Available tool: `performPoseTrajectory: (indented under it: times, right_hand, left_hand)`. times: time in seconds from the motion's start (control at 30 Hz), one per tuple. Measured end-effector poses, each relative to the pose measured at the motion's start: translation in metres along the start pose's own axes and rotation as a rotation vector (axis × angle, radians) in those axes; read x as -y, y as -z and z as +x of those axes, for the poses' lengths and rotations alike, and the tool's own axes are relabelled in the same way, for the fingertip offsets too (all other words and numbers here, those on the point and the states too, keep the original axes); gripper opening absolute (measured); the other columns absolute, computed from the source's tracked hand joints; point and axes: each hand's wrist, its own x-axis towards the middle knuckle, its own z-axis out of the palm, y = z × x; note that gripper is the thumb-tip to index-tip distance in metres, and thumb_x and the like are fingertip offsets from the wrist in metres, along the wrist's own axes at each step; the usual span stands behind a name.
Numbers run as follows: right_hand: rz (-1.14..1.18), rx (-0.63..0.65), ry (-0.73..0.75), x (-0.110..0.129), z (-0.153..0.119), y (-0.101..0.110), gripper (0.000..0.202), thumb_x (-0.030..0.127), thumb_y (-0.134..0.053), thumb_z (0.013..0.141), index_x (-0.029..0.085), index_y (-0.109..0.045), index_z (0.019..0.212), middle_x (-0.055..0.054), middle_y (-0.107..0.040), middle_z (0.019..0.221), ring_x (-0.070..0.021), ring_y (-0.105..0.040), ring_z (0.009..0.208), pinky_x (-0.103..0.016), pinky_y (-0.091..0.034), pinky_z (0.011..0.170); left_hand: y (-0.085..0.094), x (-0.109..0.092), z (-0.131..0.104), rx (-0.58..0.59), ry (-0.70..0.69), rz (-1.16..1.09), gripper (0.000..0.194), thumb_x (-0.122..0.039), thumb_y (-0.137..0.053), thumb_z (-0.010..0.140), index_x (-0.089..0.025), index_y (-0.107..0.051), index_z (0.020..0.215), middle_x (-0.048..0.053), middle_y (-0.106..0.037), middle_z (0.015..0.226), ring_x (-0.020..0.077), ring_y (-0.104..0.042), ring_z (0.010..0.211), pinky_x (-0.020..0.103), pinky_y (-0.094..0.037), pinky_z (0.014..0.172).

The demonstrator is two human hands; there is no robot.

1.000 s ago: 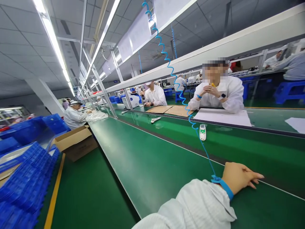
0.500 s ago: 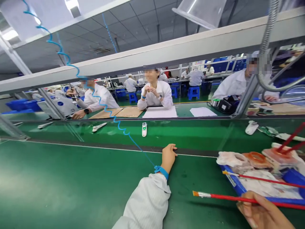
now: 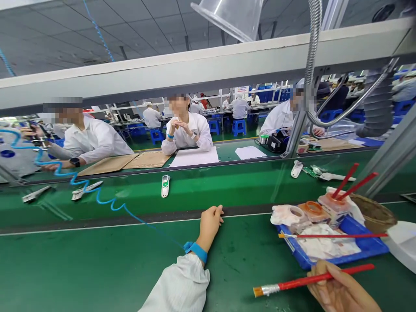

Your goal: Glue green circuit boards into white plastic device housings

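My right hand (image 3: 338, 288) grips a red-handled paintbrush (image 3: 302, 282), its flat tan bristles pointing left above the green bench. Just beyond it sits a blue tray (image 3: 373, 251) with crumpled white cloth (image 3: 325, 247) inside. A second, thinner paintbrush (image 3: 341, 236) lies across that tray. My left hand (image 3: 210, 222) rests at the bench's far edge, beside the conveyor, fingers loosely bent and holding nothing. A blue wrist strap (image 3: 196, 251) with a coiled cord circles that wrist. The nearest part to it is a white handset shell (image 3: 165, 186) showing a green circuit board on the conveyor.
More white casing pieces lie on the green belt (image 3: 227, 184), left and right. In the tray stand an orange-stained jar (image 3: 313, 211) and a container with red handles upright. A metal post (image 3: 297, 130) and hanging flexible hose (image 3: 313, 56) rise ahead. Co-workers in white sit opposite.
The view has swung to the right, so more of the tray and a basket show. The held paintbrush now tilts up at its handle end. My left hand stays at the bench edge.
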Motion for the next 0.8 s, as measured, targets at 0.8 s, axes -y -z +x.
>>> performPoseTrajectory:
  times: [0.8]
  right_hand:
    - [-0.018,-0.008,0.026,0.010,-0.007,-0.016,0.040,0.046,-0.056,0.080,0.018,-0.059,0.052,-0.004,-0.053,0.044,-0.0108,-0.040,0.039,-0.025,-0.030,0.043]
  left_hand:
    - [0.002,-0.003,-0.001,0.086,-0.056,0.073,0.038,-0.048,-0.040,0.081,-0.020,-0.056,0.062,0.001,-0.063,0.055,0.0160,-0.060,0.053,0.026,-0.044,0.058]
